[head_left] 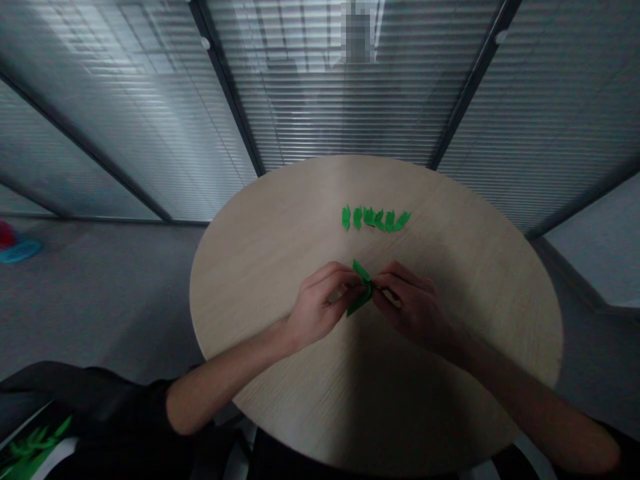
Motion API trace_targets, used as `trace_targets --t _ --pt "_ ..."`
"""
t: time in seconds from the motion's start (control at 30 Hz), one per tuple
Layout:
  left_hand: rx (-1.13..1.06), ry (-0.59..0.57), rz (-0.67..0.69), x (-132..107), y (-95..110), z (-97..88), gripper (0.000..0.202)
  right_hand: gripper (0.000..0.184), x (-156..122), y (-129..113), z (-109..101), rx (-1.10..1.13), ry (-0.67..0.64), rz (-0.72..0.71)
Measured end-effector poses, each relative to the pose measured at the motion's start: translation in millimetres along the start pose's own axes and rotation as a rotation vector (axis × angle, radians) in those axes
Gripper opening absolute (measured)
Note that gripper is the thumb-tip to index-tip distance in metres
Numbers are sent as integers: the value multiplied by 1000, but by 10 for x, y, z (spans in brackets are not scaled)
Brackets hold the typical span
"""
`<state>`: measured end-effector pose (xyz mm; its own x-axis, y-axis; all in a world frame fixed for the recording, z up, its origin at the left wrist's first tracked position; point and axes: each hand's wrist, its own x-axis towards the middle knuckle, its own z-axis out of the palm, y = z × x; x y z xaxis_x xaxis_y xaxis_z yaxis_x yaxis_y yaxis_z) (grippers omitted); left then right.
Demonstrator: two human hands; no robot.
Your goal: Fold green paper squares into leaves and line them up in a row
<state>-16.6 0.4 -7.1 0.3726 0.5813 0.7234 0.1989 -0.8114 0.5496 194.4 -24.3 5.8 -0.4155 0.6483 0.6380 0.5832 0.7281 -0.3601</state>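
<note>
A small green piece, apparently folded paper pinched at its middle, [359,307] is held just above the table between my two hands. My left hand [320,303] is closed, its thumb and fingers gripping the piece from the left. From the other side, my right hand [415,307] pinches the same piece at its middle edge; the fingertips partly hide the contact. Beyond my hands, several small green leaf-shaped pieces [390,221] lie side by side in a short row.
Both hands are over a round light-wood table [250,247]. Glass partitions with blinds [345,113] stand behind it. At the lower left, a white-edged holder contains more green pieces [37,445]. A blue and red object [20,251] is on the floor at far left.
</note>
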Motion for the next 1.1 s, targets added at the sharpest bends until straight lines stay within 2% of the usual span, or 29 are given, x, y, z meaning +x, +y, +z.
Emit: trace_targets --t 0.5,0.7,0.87,0.97,1.1 --pt "0 -19 -71 4 13 1 4 13 17 10 -1 24 -16 37" --pt "-135 39 -278 -15 3 26 8 19 32 19 11 89 91 174" --pt "-270 60 -383 -55 -3 64 8 26 21 47 69 183 8 223" --pt "-232 32 -369 -82 -6 74 11 25 25 37 76 212 1 222" --pt "-182 5 -268 -96 -11 69 36 26 37 15 50 162 21 217"
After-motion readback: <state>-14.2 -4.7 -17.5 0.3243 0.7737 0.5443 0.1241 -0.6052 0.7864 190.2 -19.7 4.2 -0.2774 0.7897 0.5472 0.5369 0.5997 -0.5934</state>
